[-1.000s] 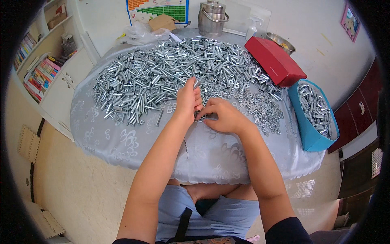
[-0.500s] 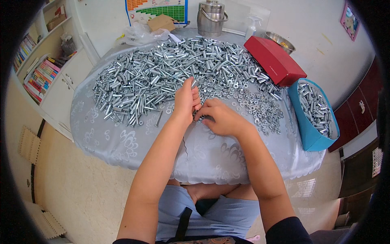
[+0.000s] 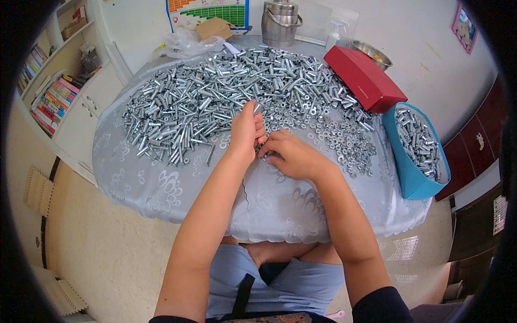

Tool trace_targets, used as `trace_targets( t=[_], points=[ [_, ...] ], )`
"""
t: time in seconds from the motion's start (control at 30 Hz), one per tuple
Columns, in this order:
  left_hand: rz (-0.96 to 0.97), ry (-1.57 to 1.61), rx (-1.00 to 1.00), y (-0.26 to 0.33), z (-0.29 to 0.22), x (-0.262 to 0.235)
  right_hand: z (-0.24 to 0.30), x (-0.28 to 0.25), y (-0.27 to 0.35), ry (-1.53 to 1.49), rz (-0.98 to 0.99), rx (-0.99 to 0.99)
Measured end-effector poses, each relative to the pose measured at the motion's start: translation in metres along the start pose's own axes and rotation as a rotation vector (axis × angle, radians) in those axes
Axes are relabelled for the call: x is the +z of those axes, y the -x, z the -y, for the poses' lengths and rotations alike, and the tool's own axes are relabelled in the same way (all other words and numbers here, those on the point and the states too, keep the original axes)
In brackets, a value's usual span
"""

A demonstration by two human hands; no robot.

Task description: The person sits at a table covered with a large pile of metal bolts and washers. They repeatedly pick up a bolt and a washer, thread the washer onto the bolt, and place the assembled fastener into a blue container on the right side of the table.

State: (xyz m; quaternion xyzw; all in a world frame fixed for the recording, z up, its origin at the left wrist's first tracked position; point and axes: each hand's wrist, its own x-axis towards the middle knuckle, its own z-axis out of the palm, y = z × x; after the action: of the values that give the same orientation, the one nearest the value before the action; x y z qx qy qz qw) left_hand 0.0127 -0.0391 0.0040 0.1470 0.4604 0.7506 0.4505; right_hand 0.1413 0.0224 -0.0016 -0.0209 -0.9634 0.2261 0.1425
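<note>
A silver bolt (image 3: 256,109) sticks up past the thumb of my left hand (image 3: 246,132), whose fingers are curled around it; most of its length is hidden. Just to the right, my right hand (image 3: 293,155) bends down with thumb and fingers drawn together over small nuts (image 3: 262,156) beside the left fist. What lies between those fingertips is too small to make out. Beyond both hands spreads a large heap of bolts and metal sleeves (image 3: 188,107), and loose washers and nuts (image 3: 350,148) lie to the right.
A blue fabric bin (image 3: 412,185) full of metal sleeves stands at the right edge of the cloth-covered table (image 3: 285,215). Behind it are a red box (image 3: 366,81) and a steel bowl (image 3: 379,56). A steel pot (image 3: 280,27) and plastic bag (image 3: 191,46) sit at the back.
My right hand has shifted very slightly, its fingertips staying low beside the left fist. The left hand keeps its hold on the bolt.
</note>
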Motion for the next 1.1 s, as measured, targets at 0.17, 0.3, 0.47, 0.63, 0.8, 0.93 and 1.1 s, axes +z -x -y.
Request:
trace_targets(
  t=[0.17,0.3,0.47,0.63,0.8,0.93,1.1],
  points=[
    [-0.005,-0.003,-0.016,-0.001,0.0,0.0,0.001,-0.001,0.0,-0.009,-0.003,-0.011],
    [0.021,0.014,0.018,-0.001,0.001,-0.001,0.004,-0.003,0.0,-0.002,0.004,0.01],
    [0.025,0.006,0.011,-0.001,0.0,-0.001,0.005,-0.003,-0.001,-0.028,-0.005,0.018],
    [-0.005,-0.011,0.01,-0.001,-0.001,-0.001,0.009,-0.005,0.0,-0.119,-0.062,0.063],
    [-0.018,-0.008,0.02,-0.003,-0.001,-0.003,0.001,-0.004,-0.002,-0.206,-0.209,0.099],
    [-0.023,-0.008,0.029,-0.004,-0.001,-0.006,0.001,-0.015,-0.006,-0.212,-0.399,0.188],
    [-0.026,-0.122,-0.004,0.001,0.001,0.003,-0.012,-0.021,-0.008,-0.658,-0.637,0.268]
  ],
)
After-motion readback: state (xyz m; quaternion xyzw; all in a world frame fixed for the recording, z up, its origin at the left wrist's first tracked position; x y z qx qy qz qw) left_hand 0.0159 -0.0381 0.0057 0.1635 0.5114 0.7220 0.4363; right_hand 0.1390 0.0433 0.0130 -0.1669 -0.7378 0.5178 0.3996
